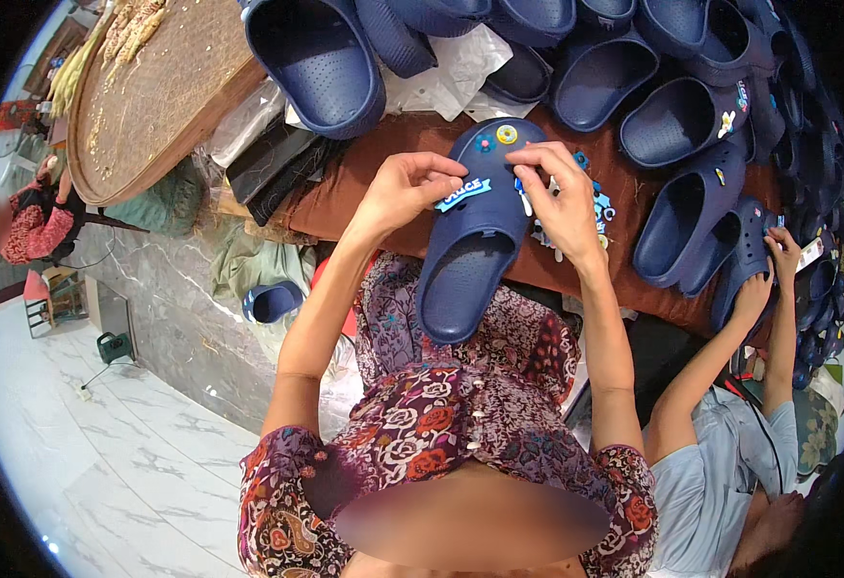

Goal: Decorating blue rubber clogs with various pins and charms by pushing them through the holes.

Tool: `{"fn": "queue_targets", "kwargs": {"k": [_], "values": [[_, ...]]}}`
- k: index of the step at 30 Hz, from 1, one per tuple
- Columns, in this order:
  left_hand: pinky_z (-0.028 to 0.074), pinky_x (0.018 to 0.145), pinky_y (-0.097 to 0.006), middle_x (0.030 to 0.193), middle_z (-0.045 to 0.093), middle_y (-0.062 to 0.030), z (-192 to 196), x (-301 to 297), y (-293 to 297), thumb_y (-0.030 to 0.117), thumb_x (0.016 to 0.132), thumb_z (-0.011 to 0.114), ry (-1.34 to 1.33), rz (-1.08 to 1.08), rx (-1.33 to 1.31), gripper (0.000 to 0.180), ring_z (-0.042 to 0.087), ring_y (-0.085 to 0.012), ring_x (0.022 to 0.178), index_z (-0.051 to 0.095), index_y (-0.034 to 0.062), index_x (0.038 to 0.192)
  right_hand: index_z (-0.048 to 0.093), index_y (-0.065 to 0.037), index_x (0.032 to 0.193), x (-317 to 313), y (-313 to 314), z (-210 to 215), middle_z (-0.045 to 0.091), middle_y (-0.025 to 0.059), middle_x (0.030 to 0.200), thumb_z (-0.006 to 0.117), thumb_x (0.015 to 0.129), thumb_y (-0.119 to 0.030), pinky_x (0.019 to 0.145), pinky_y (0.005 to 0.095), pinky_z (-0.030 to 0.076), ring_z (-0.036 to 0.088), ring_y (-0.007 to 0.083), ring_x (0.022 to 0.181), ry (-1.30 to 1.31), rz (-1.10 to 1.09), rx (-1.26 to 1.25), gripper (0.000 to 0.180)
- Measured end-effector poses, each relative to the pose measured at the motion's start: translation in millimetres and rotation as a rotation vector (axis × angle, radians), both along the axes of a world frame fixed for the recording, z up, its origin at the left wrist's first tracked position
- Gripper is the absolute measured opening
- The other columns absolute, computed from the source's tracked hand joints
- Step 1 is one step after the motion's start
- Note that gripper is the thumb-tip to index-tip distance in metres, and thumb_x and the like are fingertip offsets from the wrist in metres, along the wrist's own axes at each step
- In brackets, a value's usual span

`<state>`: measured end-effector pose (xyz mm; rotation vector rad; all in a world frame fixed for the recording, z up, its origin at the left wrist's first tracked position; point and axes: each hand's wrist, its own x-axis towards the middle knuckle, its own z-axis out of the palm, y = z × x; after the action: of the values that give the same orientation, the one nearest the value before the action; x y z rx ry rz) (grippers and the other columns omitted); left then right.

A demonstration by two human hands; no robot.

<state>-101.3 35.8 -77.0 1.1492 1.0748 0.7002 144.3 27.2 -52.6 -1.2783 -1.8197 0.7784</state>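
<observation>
Navy clog held toe-up over lap, heel low, toe at brown worktop edge. Left hand fingers pinch blue-white badge charm against clog upper. Right hand fingers narrow, pinching small charm at clog's right side. Second person's hand on another clog far right.

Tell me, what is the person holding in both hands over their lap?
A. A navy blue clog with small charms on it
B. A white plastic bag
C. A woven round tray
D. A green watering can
A: both the left hand and the right hand grip a navy clog with charms on its top.
</observation>
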Motion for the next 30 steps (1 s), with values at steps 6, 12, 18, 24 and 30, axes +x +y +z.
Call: {"fn": "queue_targets", "kwargs": {"k": [6,12,18,24,30], "values": [[0.051,0.074,-0.023,0.093,0.072,-0.0005,-5.4,3.0,4.2,0.012,0.094,0.071,0.022,0.031,-0.036,0.021,0.063,-0.0063,0.082,0.073,0.0005,0.112,0.072,-0.003,0.107,-2.2,-1.7,-3.2,0.065,0.012,0.106,0.066,0.094,-0.01,0.091,0.0365,0.05,0.065,0.028,0.103,0.031,-0.011,-0.002,0.016],[0.053,0.075,-0.023,0.096,0.073,-0.0026,1.5,2.3,3.3,0.011,0.094,0.072,0.076,0.019,0.014,0.023,0.065,-0.007,0.084,0.072,-0.001,0.113,0.072,-0.003,0.107,-1.0,-2.0,-5.1,0.065,0.0119,0.106,0.066,0.095,-0.011,0.091,0.0363,0.05,0.065,0.0281,0.103,0.026,-0.014,0.009,0.016],[0.055,0.077,-0.023,0.096,0.073,-0.0031,3.3,-3.7,4.3,0.011,0.093,0.073,0.009,-0.064,-0.022,0.024,0.067,-0.0072,0.085,0.071,-0.0016,0.114,0.072,-0.003,0.108,-1.6,-1.7,-7.5,0.065,0.0124,0.106,0.066,0.095,-0.011,0.089,0.0364,0.051,0.065,0.0279,0.102,0.033,-0.004,0.024,0.016],[0.052,0.069,-0.021,0.089,0.072,0.0003,-3.5,-4.0,6.6,0.011,0.09,0.076,-0.04,-0.04,-0.075,0.026,0.066,-0.0057,0.079,0.069,0.0013,0.113,0.072,-0.004,0.107,-3.0,-2.0,-17.3,0.065,0.013,0.106,0.066,0.094,-0.01,0.088,0.0361,0.051,0.065,0.028,0.102,0.041,-0.037,0.055,0.016],[0.045,0.058,-0.019,0.08,0.069,0.0028,-13.5,-7.6,17.3,0.011,0.087,0.079,-0.096,-0.091,-0.206,0.027,0.059,-0.0039,0.067,0.069,0.003,0.11,0.073,-0.005,0.106,-4.0,-2.7,-19.2,0.065,0.0127,0.107,0.067,0.093,-0.01,0.087,0.0357,0.051,0.065,0.0269,0.102,0.072,-0.041,0.065,0.015]]}}
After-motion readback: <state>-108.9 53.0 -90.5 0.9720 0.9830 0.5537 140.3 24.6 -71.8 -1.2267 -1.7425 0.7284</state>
